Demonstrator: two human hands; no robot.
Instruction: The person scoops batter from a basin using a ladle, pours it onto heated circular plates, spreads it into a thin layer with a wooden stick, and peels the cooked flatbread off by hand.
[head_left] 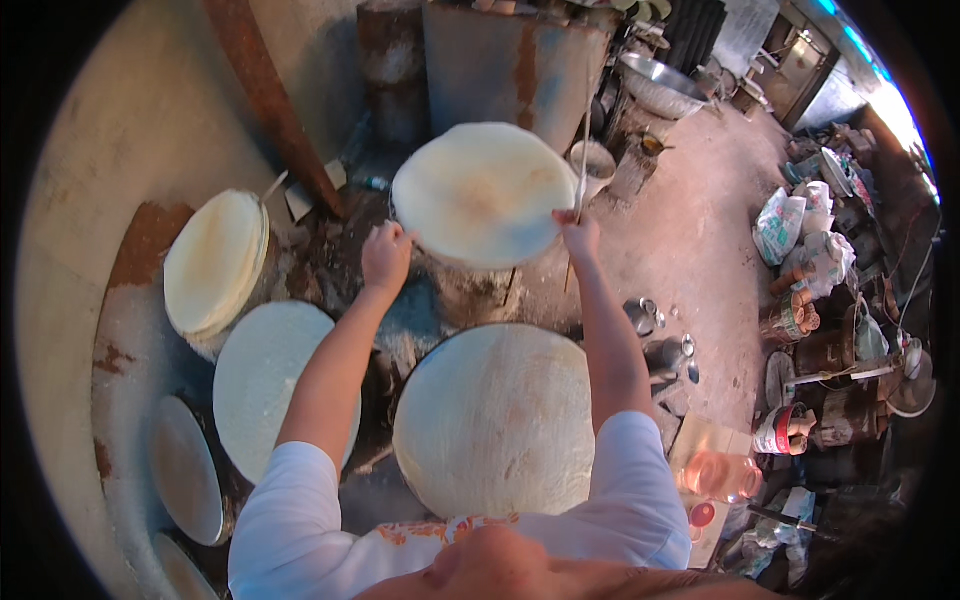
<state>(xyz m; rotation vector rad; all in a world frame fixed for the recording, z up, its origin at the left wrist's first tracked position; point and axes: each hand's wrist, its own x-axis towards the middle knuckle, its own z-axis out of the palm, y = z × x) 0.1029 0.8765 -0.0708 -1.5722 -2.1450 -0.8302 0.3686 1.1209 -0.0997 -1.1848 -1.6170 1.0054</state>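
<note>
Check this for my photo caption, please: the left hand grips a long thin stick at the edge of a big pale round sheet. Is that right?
Wrong hand: the head view shows the right hand gripping the long thin stick at the edge of the big pale round sheet.

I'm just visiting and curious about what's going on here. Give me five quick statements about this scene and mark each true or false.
1. The right hand holds a thin stick. True.
2. The far disc is square. False: it is roundish.
3. A metal basin stands beyond the far disc, off to the right. True.
4. The left hand is inside the basin. False: it is at the far disc's left edge.
5. The shirt's sleeves are black. False: they are white.
</note>
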